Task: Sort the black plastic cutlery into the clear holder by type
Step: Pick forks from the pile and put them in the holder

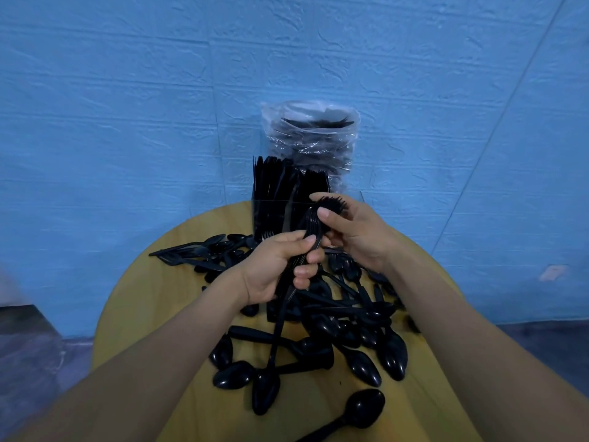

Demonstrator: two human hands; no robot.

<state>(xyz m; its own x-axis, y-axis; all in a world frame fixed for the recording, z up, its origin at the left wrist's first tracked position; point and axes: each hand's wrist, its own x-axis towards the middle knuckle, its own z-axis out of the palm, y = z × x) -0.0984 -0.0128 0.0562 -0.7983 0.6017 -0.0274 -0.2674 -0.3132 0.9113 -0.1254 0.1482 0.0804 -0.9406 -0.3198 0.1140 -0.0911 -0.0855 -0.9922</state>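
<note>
Forks [314, 223] bundled between both hands, left fingers [307, 242] gripping handles, right fingers [325, 214] pinching tines

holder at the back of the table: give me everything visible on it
The holder is a clear, hard-looking plastic box standing upright at the far edge of the round wooden table, near the blue wall. It is packed with black cutlery standing on end, tops above the rim; the types are hard to tell apart in the dark mass. A clear bag of more cutlery stands right behind it. The right hand and its fork bundle hide the holder's right front. Neither hand visibly touches it.
</note>
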